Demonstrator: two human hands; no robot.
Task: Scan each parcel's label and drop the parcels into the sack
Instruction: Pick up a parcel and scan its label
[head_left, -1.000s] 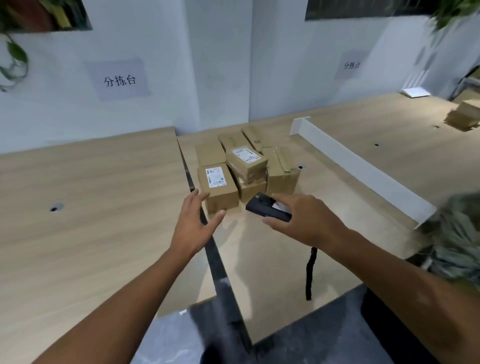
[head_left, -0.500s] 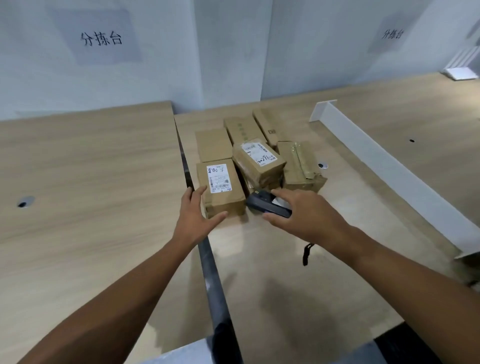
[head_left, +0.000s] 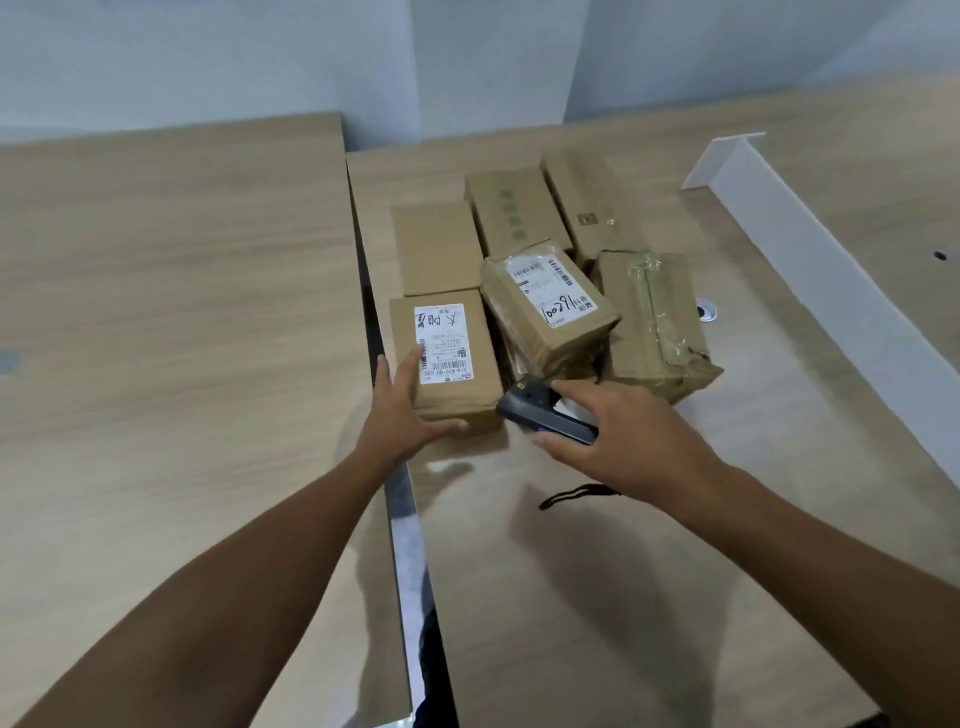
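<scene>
A person's left hand (head_left: 400, 415) lies spread on the near left corner of a brown parcel (head_left: 457, 397). The fingers rest flat on its top by the white label (head_left: 441, 344), and the thumb stretches along its front face. Just right of that hand, the right hand (head_left: 621, 439) curls around a dark scanner (head_left: 543, 413), whose tip is close by the parcel's corner. Beyond both hands, a tilted labelled parcel (head_left: 550, 306) leans on other boxes on the wooden table (head_left: 597, 597).

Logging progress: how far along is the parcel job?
Done: nothing evident; no sack in view. In hand: left hand touches the nearest labelled brown cardboard parcel, right hand holds the black handheld scanner beside it. Left: the whole pile of brown parcels on the wooden table.
</scene>
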